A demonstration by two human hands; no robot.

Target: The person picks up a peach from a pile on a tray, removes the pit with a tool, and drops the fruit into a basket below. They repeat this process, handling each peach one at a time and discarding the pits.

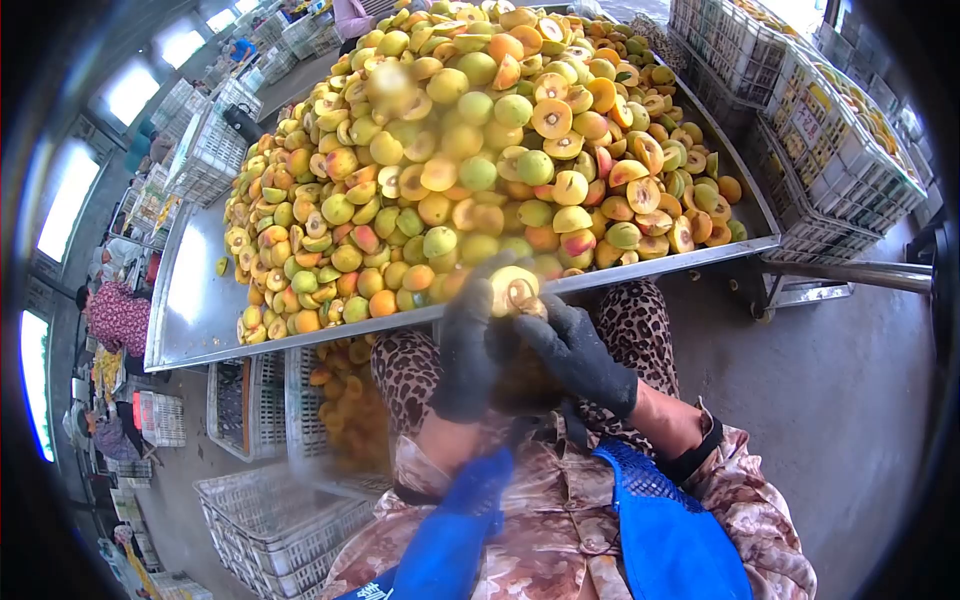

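In front of my lap, my left hand, in a dark grey glove, is closed around a peach half. Its pale cut face and brown pit hollow are turned up. My right hand, gloved the same way, has its fingers pinched together at the fruit's lower right edge. A small brownish piece shows at those fingertips; I cannot tell what it is. Just beyond both hands runs the front rim of a metal table. On it lies a large heap of peaches, many cut in half with pits showing.
White plastic crates stand low at the left, and one under the table has peach pieces beside it. Stacked crates full of fruit rise at the right. Farther left, a person in a patterned red top is among more crates.
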